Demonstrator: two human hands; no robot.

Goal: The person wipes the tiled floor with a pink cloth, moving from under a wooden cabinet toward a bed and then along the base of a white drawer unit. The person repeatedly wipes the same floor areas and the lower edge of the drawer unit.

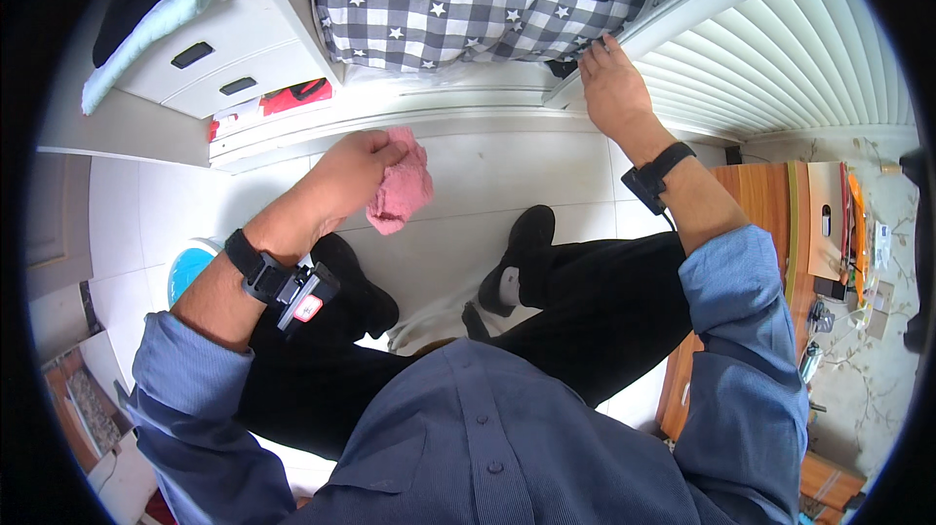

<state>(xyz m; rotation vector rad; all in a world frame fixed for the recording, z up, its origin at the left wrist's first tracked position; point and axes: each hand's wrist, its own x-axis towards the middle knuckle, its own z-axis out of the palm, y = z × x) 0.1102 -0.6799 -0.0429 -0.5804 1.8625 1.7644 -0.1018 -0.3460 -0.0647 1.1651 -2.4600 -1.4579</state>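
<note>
My left hand [358, 170] pinches a crumpled pink cloth [401, 189] between thumb and fingers, and the cloth hangs above the white tiled floor. On the right, my right hand [618, 93] lies against the front edge of a white louvred sliding door [760, 50]. Its thumb is hidden, so a firm grip cannot be made out. Behind the door edge, inside the wardrobe, a grey-and-white checked fabric bundle with stars [439, 9] sits near my right fingertips. Below it runs the white door track [468, 97].
White drawers [219, 57] with black handles stand at the left, a pale blue cloth [157, 39] draped beside them. A blue-and-white basin [189, 269] is on the floor by my left forearm. A wooden cabinet [753, 196] stands at the right. My black shoes [530, 232] are below.
</note>
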